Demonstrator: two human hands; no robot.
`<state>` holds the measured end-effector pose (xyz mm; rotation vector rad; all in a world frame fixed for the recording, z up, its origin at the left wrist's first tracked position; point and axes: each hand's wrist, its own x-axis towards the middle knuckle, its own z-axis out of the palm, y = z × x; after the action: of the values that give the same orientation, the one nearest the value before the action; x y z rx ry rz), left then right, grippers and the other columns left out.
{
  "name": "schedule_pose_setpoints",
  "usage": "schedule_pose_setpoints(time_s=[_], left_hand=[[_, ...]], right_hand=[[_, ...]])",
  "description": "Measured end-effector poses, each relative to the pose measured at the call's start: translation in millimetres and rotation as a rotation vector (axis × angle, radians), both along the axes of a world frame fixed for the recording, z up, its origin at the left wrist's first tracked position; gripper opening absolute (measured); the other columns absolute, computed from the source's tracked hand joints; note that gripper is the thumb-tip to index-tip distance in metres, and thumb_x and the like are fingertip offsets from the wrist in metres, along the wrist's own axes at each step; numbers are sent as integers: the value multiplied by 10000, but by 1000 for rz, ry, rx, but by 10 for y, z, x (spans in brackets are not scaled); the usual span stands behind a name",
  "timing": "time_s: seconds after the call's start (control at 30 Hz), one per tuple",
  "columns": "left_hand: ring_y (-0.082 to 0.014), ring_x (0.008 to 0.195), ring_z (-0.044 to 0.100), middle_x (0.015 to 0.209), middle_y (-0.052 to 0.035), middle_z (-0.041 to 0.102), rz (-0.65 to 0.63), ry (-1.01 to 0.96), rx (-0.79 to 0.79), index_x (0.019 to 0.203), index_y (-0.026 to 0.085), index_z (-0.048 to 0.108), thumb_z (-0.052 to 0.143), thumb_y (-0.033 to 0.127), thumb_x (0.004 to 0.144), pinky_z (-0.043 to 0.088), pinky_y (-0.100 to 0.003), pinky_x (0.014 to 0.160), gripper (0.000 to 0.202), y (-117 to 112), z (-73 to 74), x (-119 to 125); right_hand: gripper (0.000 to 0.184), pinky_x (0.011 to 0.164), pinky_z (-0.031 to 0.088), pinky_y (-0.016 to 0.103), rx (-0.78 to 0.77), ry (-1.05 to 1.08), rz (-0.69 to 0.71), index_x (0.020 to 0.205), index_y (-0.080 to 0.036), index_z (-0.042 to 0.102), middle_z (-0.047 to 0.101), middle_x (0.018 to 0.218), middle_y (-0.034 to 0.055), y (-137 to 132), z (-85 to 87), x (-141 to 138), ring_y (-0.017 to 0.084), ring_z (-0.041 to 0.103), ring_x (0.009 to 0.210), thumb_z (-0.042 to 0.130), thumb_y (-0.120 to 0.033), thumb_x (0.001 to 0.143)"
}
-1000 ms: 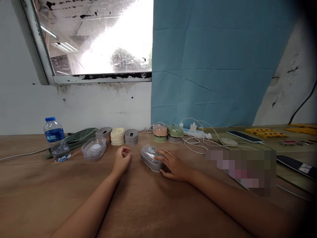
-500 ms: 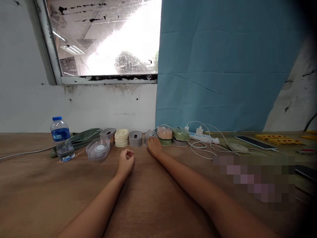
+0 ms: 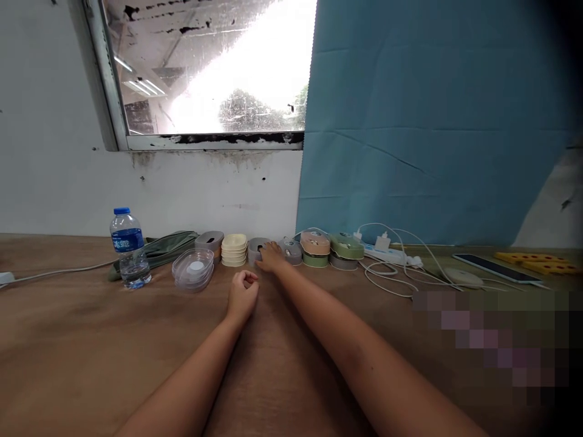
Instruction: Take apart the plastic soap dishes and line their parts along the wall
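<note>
Stack of cream tubs point(image 3: 234, 250), landmark item: upright on the brown surface point(image 3: 104, 346), near the wall. Grey oval container point(image 3: 253, 255), dark slot in its top: just right of the cream stack, partly hidden by fingers. Right hand point(image 3: 271, 257), one: right of the cream stack, touching the near right part of the grey oval container, fingers bent over it; whether it grips, cannot tell. Left hand point(image 3: 243, 295), one: in front of the cream stack, fingers loosely curled, narrow gap to the thumb, nothing seen held. Grey lidded box point(image 3: 291, 251), pink-over-green box pair point(image 3: 315, 247) and green-over-grey box pair point(image 3: 347, 250): in that order, right of the cream stack. Grey-and-orange container point(image 3: 209, 240): just left of the cream stack. Clear plastic lids point(image 3: 193, 270), nested: left and nearer than the cream stack. Green pouch point(image 3: 170, 250) and blue-capped water bottle point(image 3: 130, 247): farther left of the cream stack. White power strip point(image 3: 387, 254) with cables, phone point(image 3: 496, 269): well right of the cream stack
</note>
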<state>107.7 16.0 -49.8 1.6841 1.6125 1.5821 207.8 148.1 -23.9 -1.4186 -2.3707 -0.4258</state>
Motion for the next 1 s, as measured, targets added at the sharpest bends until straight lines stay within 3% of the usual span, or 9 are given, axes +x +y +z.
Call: schedule_pose_setpoints(time_s=[0.13, 0.3, 0.47, 0.57, 0.67, 0.77, 0.87, 1.0], left_hand=[[-146, 726, 517, 738, -14, 521, 27, -1, 18, 710, 153, 542, 465, 90, 637, 415, -274, 697, 124, 14, 14, -31], [-143, 714, 508, 740, -16, 506, 76, 8, 45, 714, 147, 538, 466, 89, 653, 410, -266, 679, 111, 20, 25, -63], [-153, 727, 504, 779, -26, 500, 88, 97, 95, 732, 153, 541, 471, 75, 652, 404, -276, 682, 132, -26, 55, -75], [-183, 820, 510, 800, -33, 538, 83, 385, 214, 738, 166, 548, 483, 96, 674, 385, -310, 768, 115, 25, 181, -151], [-209, 908, 503, 868, -55, 573, 127, 740, 269, 806, 175, 571, 468, 152, 729, 350, -334, 845, 131, 232, 375, -295], [-250, 1037, 458, 1086, -98, 550, 261, 980, 80, 1034, 171, 554, 463, 182, 744, 309, -360, 899, 304, 546, 508, -421], [-311, 1092, 426, 1146, -152, 540, 268, 1029, -19, 1072, 122, 551, 489, 191, 736, 269, -422, 923, 348, 813, 516, -477], [-323, 1039, 483, 1013, -181, 607, 255, 1040, -87, 922, 103, 609, 449, 158, 763, 264, -458, 907, 232, 976, 461, -492]], right_hand=[[274, 812, 462, 398, -22, 15, 30, 1108, -156, 511, 526, 1124, 73, 44, 20, -17, 189, 542, 958, 487, -306, 881], [347, 935, 355, 409, 7, 36, 156, 1052, -129, 536, 466, 1230, 134, -101, 235, 201, 264, 416, 1127, 554, -377, 810], [394, 961, 309, 409, 2, -10, 324, 1003, -146, 535, 467, 1236, 118, -687, 356, 777, 282, 400, 1129, 644, -326, 669], [386, 918, 345, 414, -83, -95, 407, 935, -152, 551, 543, 1109, 114, -1178, 374, 1260, 292, 467, 1033, 648, -299, 591], [350, 903, 360, 407, -220, -130, 380, 941, -153, 550, 551, 1085, 109, -1595, 391, 1716, 279, 485, 1011, 576, -214, 598], [398, 945, 330, 424, -322, -136, 333, 1000, -169, 554, 485, 1227, 101, -1843, 359, 2054, 296, 431, 1116, 535, -187, 602], [475, 987, 285, 440, -383, -98, 287, 1068, -192, 548, 408, 1317, 83, -1949, 263, 2248, 300, 371, 1188, 516, -163, 595], [535, 1013, 254, 442, -432, 8, 252, 1094, -209, 537, 353, 1352, 75, -1986, 145, 2302, 301, 300, 1239, 550, -176, 560]])
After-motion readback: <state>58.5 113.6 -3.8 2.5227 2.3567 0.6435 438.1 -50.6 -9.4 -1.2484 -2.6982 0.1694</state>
